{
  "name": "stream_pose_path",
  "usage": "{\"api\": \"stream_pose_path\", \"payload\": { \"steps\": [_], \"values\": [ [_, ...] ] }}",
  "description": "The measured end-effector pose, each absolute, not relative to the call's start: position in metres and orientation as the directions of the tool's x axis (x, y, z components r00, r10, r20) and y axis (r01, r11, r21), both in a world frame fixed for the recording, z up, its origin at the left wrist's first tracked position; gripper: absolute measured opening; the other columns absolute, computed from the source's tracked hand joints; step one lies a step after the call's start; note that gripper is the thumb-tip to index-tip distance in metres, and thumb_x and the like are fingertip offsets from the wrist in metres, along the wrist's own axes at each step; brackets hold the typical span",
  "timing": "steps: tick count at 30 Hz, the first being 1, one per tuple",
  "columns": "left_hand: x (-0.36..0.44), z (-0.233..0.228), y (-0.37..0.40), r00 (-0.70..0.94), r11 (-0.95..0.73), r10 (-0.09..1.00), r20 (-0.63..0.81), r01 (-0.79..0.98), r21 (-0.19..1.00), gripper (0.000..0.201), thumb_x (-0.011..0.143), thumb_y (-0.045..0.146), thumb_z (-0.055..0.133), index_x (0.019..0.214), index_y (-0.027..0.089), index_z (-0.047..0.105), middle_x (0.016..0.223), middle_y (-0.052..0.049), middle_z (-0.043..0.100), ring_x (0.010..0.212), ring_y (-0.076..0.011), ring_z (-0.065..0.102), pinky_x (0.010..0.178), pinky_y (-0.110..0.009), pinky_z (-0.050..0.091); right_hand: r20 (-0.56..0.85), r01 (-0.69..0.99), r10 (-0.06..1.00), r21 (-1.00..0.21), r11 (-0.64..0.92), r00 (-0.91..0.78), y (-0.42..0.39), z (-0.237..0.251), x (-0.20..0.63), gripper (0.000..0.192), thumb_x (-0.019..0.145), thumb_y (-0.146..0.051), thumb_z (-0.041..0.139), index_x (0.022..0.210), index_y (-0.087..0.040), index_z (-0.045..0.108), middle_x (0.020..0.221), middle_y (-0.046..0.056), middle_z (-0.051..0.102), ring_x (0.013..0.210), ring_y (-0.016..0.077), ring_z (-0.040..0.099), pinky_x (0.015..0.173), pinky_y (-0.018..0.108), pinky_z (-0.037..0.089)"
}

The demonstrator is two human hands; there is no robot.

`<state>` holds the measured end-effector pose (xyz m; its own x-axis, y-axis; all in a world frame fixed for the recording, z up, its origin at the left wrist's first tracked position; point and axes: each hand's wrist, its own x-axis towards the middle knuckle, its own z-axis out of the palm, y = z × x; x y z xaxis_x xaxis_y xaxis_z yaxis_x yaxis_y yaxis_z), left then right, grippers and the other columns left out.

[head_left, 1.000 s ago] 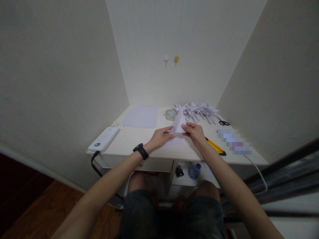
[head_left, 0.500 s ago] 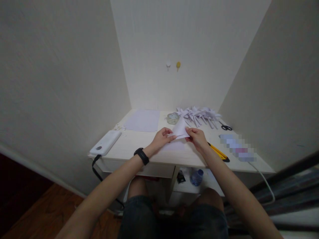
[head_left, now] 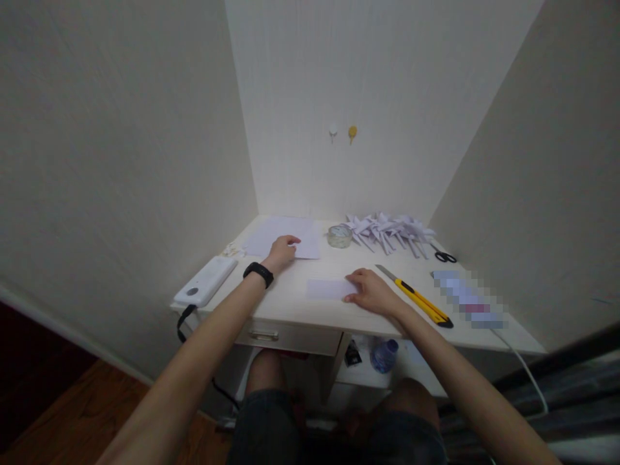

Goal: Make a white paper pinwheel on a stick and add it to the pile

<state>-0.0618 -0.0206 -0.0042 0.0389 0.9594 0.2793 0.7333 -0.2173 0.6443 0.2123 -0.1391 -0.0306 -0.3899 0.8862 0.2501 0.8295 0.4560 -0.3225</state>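
Observation:
My left hand (head_left: pixel 285 250), with a dark band on the wrist, rests at the front edge of the white paper (head_left: pixel 271 234) at the desk's back left. Its thumb and forefinger are apart. Nearer the front lies a narrow, pale paper strip (head_left: pixel 327 289), flat on the desk. At the strip's right end is my right hand (head_left: pixel 371 292), thumb and forefinger spread toward its two long edges. Just right of that hand lies a yellow utility knife (head_left: pixel 423 303) with its blade out.
A clear tape roll (head_left: pixel 339 236) sits at the back beside a pile of folded paper pinwheel shapes (head_left: pixel 387 229). Black-handled scissors (head_left: pixel 444 257) and a blurred-out object (head_left: pixel 467 300) lie right. A white device (head_left: pixel 206 281) with a black cable lies left. A bottle (head_left: pixel 384 356) stands below.
The folded paper has left my hands. My left hand has moved left and away to the white paper; my right hand has come down to the strip, uncovering the knife's blade.

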Motion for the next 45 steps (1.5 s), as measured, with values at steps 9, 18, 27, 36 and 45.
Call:
{"api": "stream_pose_path", "payload": {
  "steps": [9, 18, 27, 36, 45],
  "values": [
    [-0.069, -0.022, -0.024, 0.167, -0.256, 0.952, 0.255, 0.892, 0.372, 0.034, 0.084, 0.013, 0.053, 0.111, 0.017, 0.074, 0.114, -0.011, 0.072, 0.111, -0.0249, 0.065, 0.100, -0.033, 0.046, 0.065, 0.885, 0.935, -0.306, 0.351, -0.349, -0.137, -0.013, 0.219, 0.044, 0.065, -0.036, 0.086, 0.103, -0.015, 0.074, 0.094, 0.010, 0.069, 0.085, 0.0235, 0.063, 0.074, 0.029, 0.044],
    [-0.068, -0.015, -0.038, 0.125, -0.199, 0.943, 0.308, 0.955, 0.221, 0.034, 0.085, 0.015, 0.050, 0.110, 0.018, 0.074, 0.111, -0.014, 0.072, 0.112, -0.0336, 0.062, 0.096, -0.047, 0.047, -0.038, 0.912, 0.949, -0.289, 0.290, -0.314, -0.144, -0.006, 0.226, 0.055, 0.067, -0.029, 0.084, 0.117, -0.013, 0.068, 0.108, 0.013, 0.067, 0.091, 0.0229, 0.063, 0.079, 0.029, 0.044],
    [-0.021, -0.024, -0.076, 0.482, -0.597, 0.801, 0.355, 0.677, 0.430, 0.032, 0.091, 0.039, 0.055, 0.106, 0.019, 0.075, 0.108, -0.009, 0.074, 0.102, -0.0244, 0.067, 0.094, -0.033, 0.047, -0.013, 0.902, 0.929, -0.247, 0.355, -0.369, -0.138, -0.011, 0.229, 0.028, 0.065, -0.023, 0.082, 0.090, -0.019, 0.071, 0.097, 0.010, 0.069, 0.089, 0.0245, 0.062, 0.074, 0.030, 0.042],
    [0.000, -0.029, -0.108, 0.605, -0.651, 0.740, 0.293, 0.536, 0.537, 0.040, 0.087, 0.049, 0.062, 0.109, 0.018, 0.073, 0.110, -0.010, 0.074, 0.102, -0.0246, 0.066, 0.089, -0.032, 0.047, 0.026, 0.875, 0.935, -0.344, 0.340, -0.353, -0.149, -0.012, 0.228, 0.027, 0.069, -0.018, 0.078, 0.091, -0.019, 0.061, 0.088, 0.004, 0.066, 0.079, 0.0190, 0.058, 0.067, 0.027, 0.037],
    [-0.006, -0.028, -0.098, 0.555, -0.529, 0.801, 0.223, 0.484, 0.697, 0.047, 0.065, 0.025, 0.083, 0.110, 0.017, 0.072, 0.102, -0.007, 0.073, 0.089, -0.0204, 0.067, 0.083, -0.030, 0.050, 0.183, 0.759, 0.905, -0.495, 0.423, -0.385, -0.150, -0.026, 0.235, 0.044, 0.068, -0.011, 0.076, 0.109, -0.019, 0.061, 0.103, 0.006, 0.061, 0.086, 0.0180, 0.058, 0.077, 0.030, 0.044]
  ]
}}
